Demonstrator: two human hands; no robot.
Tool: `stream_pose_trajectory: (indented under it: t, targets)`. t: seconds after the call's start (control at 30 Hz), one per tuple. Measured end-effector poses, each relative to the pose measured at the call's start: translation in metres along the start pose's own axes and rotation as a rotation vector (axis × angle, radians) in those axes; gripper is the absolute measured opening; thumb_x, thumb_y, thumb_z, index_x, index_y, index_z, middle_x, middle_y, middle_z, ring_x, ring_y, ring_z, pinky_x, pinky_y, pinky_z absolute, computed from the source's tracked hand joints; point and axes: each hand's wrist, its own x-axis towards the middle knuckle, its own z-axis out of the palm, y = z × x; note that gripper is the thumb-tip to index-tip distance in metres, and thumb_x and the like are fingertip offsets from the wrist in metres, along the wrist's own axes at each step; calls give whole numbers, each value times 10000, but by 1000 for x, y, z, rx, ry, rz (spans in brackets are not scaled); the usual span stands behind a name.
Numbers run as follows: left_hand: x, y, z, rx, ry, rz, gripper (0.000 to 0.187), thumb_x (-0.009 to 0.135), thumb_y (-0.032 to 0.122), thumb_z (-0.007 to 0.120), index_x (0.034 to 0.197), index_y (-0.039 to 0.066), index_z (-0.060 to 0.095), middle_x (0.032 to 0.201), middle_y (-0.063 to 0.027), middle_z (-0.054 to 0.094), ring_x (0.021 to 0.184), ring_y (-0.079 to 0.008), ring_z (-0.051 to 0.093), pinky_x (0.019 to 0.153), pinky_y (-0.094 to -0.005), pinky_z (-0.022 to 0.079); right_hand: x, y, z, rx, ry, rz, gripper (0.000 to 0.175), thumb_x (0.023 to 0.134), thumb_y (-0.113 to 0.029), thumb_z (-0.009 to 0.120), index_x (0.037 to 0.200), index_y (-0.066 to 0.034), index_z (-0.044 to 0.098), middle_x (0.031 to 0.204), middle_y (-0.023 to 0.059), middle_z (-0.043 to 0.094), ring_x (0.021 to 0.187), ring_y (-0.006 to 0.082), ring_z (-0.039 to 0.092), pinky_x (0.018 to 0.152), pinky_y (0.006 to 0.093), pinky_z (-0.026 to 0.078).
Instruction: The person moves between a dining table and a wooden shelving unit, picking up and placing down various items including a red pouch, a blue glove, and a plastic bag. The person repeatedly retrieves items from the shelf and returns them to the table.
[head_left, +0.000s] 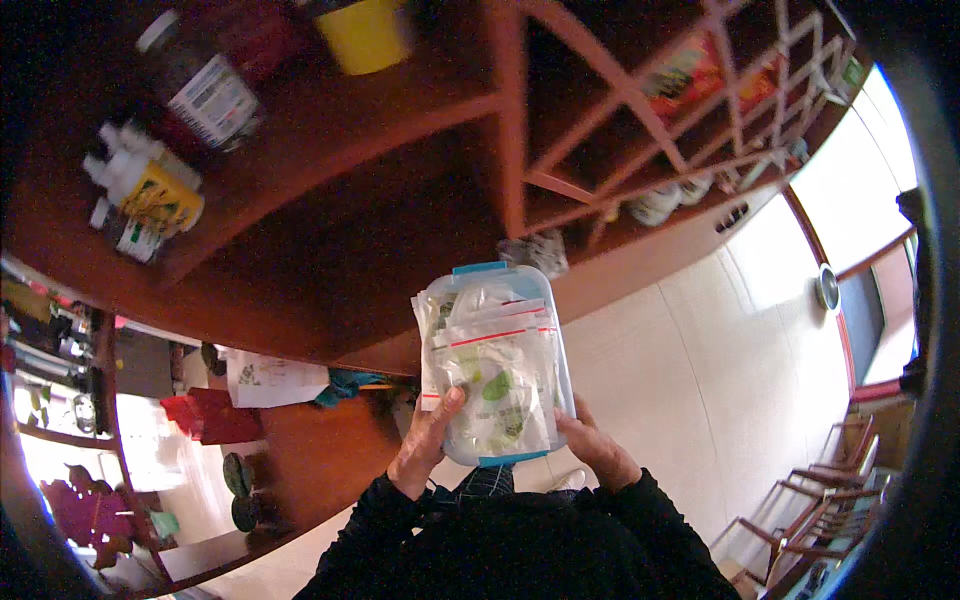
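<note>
A clear plastic food container (564, 375) with blue clips is held level in front of my body by both hands. Several flat plastic zip bags (495, 390) with red seal lines and green print lie stacked on top of it. My left hand (427, 439) grips the near left side, its thumb pressed over the bags. On the near right side, my right hand (596, 446) holds the container's edge, the fingers hidden beneath. Beyond the container is a dark opening (390, 232) in a reddish wooden cabinet.
Bottles (157, 195) and a large labelled jar (214, 101) stand on the cabinet's shelf at upper left, near a yellow container (367, 37). Wooden lattice (622, 97) fronts the right compartments. Wooden chairs (810, 502) are at lower right. A red cloth (214, 416) lies on the left.
</note>
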Motion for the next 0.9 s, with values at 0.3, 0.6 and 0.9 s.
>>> stream_pose_trajectory:
  t: [0.3, 0.6, 0.9]
  targets:
    - [-10, -111, 180, 115, -249, -253, 594, 843, 309, 658, 1312, 44, 409, 1207, -87, 535, 1074, -202, 532, 894, -348, 460, -166, 61, -161, 281, 132, -324, 716, 857, -362, 617, 1377, 20, 306, 1293, 138, 482, 1169, 229, 465, 992, 347, 364]
    - [-43, -262, 374, 199, -777, -455, 569, 888, 362, 575, 1319, 41, 389, 1225, -126, 516, 1075, -267, 545, 876, -401, 489, -345, 145, -288, 435, 591, -561, 730, 840, -353, 627, 1378, 8, 291, 1309, 135, 457, 1182, 221, 437, 1006, 351, 343]
    - [-102, -355, 560, 319, -1173, -665, 540, 882, 301, 599, 1295, 11, 407, 1211, -117, 535, 1053, -234, 558, 871, -372, 490, -458, 203, -366, 668, 972, -730, 782, 830, -418, 613, 1384, 11, 267, 1282, 133, 460, 1157, 227, 441, 984, 355, 350]
